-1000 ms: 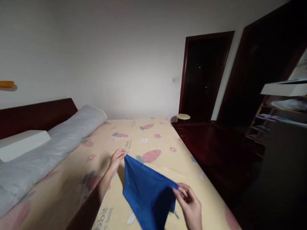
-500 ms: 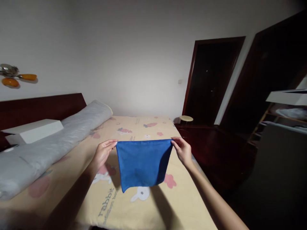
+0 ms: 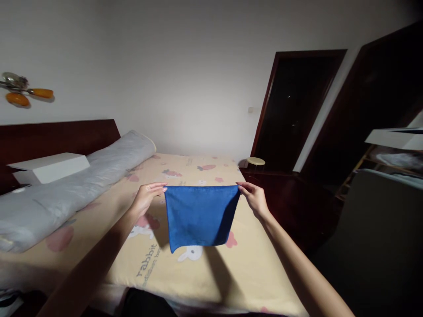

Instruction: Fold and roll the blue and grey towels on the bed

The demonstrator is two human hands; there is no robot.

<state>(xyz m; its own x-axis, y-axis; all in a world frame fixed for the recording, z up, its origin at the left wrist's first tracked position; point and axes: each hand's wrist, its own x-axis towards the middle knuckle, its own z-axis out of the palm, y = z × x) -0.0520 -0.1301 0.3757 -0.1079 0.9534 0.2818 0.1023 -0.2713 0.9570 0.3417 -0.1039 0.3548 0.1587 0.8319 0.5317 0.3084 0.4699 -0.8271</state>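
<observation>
A blue cloth [image 3: 202,215] hangs spread out between my two hands, its top edge stretched nearly straight. My left hand [image 3: 147,197] pinches the upper left corner, and my right hand [image 3: 255,197] pinches the upper right one. The lower edge hangs free, with the bottom left corner drooping a little. Beneath it is a bed with a yellow printed sheet [image 3: 185,281], on which the cloth and my arms cast shadows.
On the left, a long grey roll of bedding [image 3: 109,169] lies along the dark headboard [image 3: 59,136], with a white box [image 3: 61,169] on it. A round stool [image 3: 256,161] stands beyond the bed near a dark door [image 3: 297,114]. Shelves [image 3: 360,169] stand at the right.
The view has shifted slightly, so the bed's near edge shows more. The cloth appears a little higher and further right in view, still stretched between both hands.
</observation>
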